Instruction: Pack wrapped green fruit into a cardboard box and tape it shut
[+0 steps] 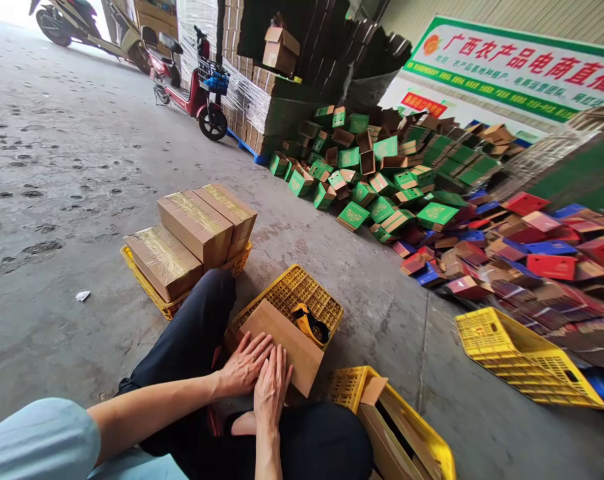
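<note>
Left hand [246, 363] and right hand [272, 387] lie palm-down, side by side — fingers extended on the brown rectangular cardboard box [297, 353] atop the yellow latticed plastic crate [297, 283]; even pressure should work best. Beyond the crate — heaped green boxy cardboard cartons [349, 157]!

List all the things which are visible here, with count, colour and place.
box: one, brown, beneath the hands
tape dispenser: one, yellow-black, beside the box
taped boxes: three, brown, on left crate
crates: four, yellow, left, centre, lower right, far right
cardboard: count unclear, brown, in lower-right crate
green boxes: many, green, heaped behind
red and blue boxes: many, heaped right
scooters: two, red and beige, upper left
cardboard stacks: several, brown, background
banner: one, white-green, upper right
scrap: one, white, left floor
left hand: one, bare, fingers on box
right hand: one, bare, fingers on box
legs: two, dark trousers, bottom
</note>
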Tool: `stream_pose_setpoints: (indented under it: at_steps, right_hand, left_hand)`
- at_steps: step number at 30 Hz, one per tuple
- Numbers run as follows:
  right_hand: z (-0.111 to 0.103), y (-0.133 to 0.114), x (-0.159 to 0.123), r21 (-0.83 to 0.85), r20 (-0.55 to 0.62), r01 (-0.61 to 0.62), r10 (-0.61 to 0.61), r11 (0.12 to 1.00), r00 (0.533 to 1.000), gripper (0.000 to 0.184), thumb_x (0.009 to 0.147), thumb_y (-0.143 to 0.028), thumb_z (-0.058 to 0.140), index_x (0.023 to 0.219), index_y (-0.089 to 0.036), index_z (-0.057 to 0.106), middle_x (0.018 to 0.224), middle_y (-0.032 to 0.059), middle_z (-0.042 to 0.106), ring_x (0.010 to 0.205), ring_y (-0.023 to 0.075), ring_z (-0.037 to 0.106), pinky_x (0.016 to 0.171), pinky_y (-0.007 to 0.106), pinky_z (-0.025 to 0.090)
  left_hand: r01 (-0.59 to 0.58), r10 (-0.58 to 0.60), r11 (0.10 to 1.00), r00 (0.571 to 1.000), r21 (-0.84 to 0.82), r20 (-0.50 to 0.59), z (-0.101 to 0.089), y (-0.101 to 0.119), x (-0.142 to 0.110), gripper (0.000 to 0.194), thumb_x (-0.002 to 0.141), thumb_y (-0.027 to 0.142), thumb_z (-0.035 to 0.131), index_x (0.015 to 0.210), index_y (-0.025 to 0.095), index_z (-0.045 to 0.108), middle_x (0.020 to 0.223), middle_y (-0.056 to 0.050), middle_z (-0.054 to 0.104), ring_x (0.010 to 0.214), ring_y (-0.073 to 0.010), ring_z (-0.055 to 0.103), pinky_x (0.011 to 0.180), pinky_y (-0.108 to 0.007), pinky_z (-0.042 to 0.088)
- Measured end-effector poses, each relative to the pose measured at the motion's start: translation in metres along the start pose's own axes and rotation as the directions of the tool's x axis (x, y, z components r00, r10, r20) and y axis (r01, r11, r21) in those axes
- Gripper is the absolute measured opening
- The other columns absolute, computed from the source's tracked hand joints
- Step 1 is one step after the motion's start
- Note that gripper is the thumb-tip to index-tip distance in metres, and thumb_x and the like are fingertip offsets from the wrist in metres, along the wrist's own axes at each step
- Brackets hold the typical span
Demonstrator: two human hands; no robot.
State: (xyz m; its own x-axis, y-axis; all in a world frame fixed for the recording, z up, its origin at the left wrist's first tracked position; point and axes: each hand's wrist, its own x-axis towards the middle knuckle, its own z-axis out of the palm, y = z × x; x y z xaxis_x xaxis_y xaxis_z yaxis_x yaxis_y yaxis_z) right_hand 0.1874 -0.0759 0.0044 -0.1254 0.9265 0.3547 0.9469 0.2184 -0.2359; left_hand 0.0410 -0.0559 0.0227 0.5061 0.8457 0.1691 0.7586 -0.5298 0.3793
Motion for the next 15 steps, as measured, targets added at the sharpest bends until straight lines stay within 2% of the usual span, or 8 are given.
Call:
stream_pose_setpoints:
  at_steps: [2,4,8,12,15]
  right_hand:
    - [0.001,0.001,0.003,0.008,-0.010,-0.002,0.002,1.000,1.000,0.060,0.109,-0.042,0.019,0.148,-0.012,0.053,0.149,0.0215,0.056,0.144,0.0328,0.046,0.117,0.059,0.033]
    - [-0.002,0.003,0.005,-0.014,-0.009,-0.024,0.024,1.000,1.000,0.061,0.109,-0.046,0.022,0.150,-0.012,0.052,0.151,0.0220,0.054,0.145,0.0346,0.044,0.117,0.062,0.031]
    - [-0.014,0.005,0.007,-0.108,0.000,-0.133,0.134,0.985,0.991,0.067,0.107,-0.054,0.022,0.153,-0.013,0.049,0.157,0.0241,0.045,0.146,0.0411,0.040,0.115,0.071,0.026]
    - [-0.026,0.014,0.007,-0.155,-0.048,-0.311,0.307,0.938,0.950,0.073,0.105,-0.059,0.018,0.154,-0.013,0.048,0.157,0.0270,0.044,0.145,0.0449,0.040,0.110,0.078,0.026]
    - [-0.031,0.023,0.005,-0.146,-0.069,-0.405,0.399,0.903,0.914,0.080,0.103,-0.063,0.013,0.154,-0.011,0.046,0.156,0.0293,0.044,0.143,0.0463,0.042,0.105,0.080,0.030]
  left_hand:
    - [0.007,-0.007,1.000,1.000,-0.014,0.018,-0.003,0.000,0.004,0.074,0.097,0.034,0.052,0.164,0.020,0.024,0.170,-0.012,0.023,0.156,-0.0345,0.020,0.125,-0.062,0.006]
    - [0.019,-0.018,0.999,1.000,-0.029,0.013,-0.008,-0.006,0.008,0.076,0.097,0.040,0.054,0.164,0.024,0.023,0.170,-0.011,0.024,0.156,-0.0349,0.021,0.125,-0.063,0.004]
    - [0.104,-0.104,0.994,0.995,-0.029,0.002,-0.016,-0.025,0.009,0.087,0.092,0.051,0.063,0.165,0.028,0.021,0.171,-0.010,0.021,0.156,-0.0361,0.019,0.124,-0.066,0.003]
    - [0.199,-0.199,0.980,0.980,-0.004,-0.015,-0.018,-0.041,0.003,0.093,0.090,0.043,0.066,0.165,0.026,0.015,0.172,-0.012,0.015,0.158,-0.0347,0.013,0.124,-0.065,0.005]
    - [0.316,-0.317,0.948,0.947,-0.025,-0.058,-0.015,-0.048,-0.002,0.099,0.087,0.035,0.067,0.166,0.020,0.010,0.171,-0.017,0.017,0.158,-0.0347,0.012,0.125,-0.060,0.013]
